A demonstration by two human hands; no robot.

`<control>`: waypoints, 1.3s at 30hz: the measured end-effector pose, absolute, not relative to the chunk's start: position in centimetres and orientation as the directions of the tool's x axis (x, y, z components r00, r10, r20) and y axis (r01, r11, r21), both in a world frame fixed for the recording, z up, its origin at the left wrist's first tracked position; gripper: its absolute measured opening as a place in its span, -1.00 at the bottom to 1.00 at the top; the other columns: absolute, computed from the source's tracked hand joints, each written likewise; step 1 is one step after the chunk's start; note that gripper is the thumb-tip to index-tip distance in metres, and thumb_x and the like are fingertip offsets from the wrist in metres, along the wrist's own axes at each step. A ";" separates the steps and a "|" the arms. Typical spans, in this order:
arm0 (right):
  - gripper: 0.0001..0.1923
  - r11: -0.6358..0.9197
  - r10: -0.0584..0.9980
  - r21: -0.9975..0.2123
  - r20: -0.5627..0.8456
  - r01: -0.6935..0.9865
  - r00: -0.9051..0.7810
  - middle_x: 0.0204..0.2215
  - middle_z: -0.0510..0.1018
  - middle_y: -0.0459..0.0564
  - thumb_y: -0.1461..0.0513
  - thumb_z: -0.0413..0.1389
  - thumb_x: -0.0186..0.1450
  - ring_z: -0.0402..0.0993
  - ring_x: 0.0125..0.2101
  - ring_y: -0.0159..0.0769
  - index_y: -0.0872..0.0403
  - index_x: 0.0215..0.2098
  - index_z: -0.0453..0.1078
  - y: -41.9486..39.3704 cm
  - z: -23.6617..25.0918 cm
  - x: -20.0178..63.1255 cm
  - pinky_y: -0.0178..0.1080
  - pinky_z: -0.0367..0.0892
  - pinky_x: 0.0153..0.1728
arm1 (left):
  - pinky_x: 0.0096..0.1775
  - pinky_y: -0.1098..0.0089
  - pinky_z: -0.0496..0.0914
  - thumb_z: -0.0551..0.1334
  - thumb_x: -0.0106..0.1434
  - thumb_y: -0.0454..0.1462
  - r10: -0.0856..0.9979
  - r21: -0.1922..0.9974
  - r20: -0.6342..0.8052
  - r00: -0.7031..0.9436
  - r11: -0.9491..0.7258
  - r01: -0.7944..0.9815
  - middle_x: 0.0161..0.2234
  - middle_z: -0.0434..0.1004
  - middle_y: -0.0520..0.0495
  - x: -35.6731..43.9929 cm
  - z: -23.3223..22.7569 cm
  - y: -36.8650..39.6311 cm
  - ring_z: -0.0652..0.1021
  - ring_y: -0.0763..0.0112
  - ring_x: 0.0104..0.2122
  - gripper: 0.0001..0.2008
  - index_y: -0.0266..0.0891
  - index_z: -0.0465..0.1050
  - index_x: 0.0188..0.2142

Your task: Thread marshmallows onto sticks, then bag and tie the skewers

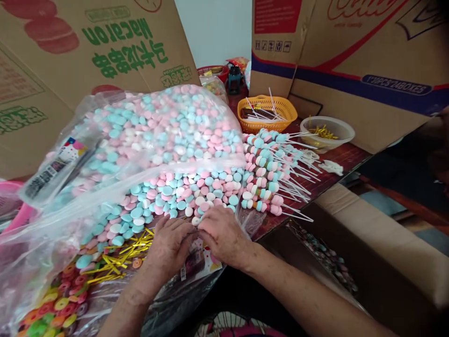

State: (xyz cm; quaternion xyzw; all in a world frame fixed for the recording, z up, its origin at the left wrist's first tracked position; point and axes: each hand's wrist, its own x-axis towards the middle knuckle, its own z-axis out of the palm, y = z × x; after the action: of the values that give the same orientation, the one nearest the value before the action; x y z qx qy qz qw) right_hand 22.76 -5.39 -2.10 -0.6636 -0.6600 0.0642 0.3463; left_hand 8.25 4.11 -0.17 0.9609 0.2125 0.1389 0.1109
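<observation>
My left hand and my right hand rest side by side, palms down, at the near edge of a heap of pink, blue and white marshmallow candies lying in an opened clear plastic bag. Both hands have their fingers curled among the nearest candies; what the fingertips pinch is hidden. A printed wrapper lies under the hands. To the right lies a pile of finished candy skewers on white sticks. Gold twist ties lie left of my left hand.
Ring-shaped colourful gummies lie at lower left. An orange basket of white sticks and a clear bowl with gold ties stand at the back right. Cardboard boxes wall the table; an open carton stands on the right.
</observation>
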 end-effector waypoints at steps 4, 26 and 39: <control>-0.74 0.152 0.875 -0.595 0.452 0.789 0.172 -0.52 0.38 -0.04 0.21 -0.07 0.32 0.25 -0.40 -0.30 0.10 -0.50 0.29 -5.6 -1.4 23.0 -0.21 0.13 -0.31 | -0.17 0.22 0.37 0.11 0.20 -0.17 0.514 0.365 0.251 0.820 -0.835 0.412 -0.26 0.56 -0.10 8.7 1.1 3.1 0.53 0.25 -0.28 -0.78 -0.21 0.40 -0.23; -0.88 0.183 0.957 -0.919 0.248 0.349 0.151 -0.45 0.33 -0.09 0.32 -0.04 0.28 0.26 -0.38 -0.41 0.11 -0.41 0.27 -11.9 2.2 24.7 -0.35 0.20 -0.32 | -0.47 0.49 0.27 0.08 0.27 -0.12 0.536 0.836 -0.139 0.833 -0.388 0.389 -0.55 0.37 0.04 9.7 1.3 -2.6 0.37 0.47 -0.51 -0.71 -0.24 0.32 -0.48; -0.83 0.042 0.916 -0.904 0.204 0.425 0.345 -0.61 0.30 -0.18 0.28 0.05 0.24 0.20 -0.55 -0.47 0.11 -0.52 0.32 -11.6 0.6 24.9 -0.40 0.11 -0.50 | -0.11 0.23 0.36 0.14 0.18 -0.06 0.607 0.605 -0.005 0.795 -0.631 0.486 -0.17 0.52 -0.15 9.4 3.9 -1.1 0.47 0.16 -0.14 -0.62 -0.21 0.42 -0.09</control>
State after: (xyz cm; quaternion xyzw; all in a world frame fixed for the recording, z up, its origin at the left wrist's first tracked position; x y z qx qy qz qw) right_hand 24.89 -11.64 0.62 -0.6477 -0.5175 0.2443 0.5030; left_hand 9.36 -1.07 3.93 0.8976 0.3042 0.0999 0.3030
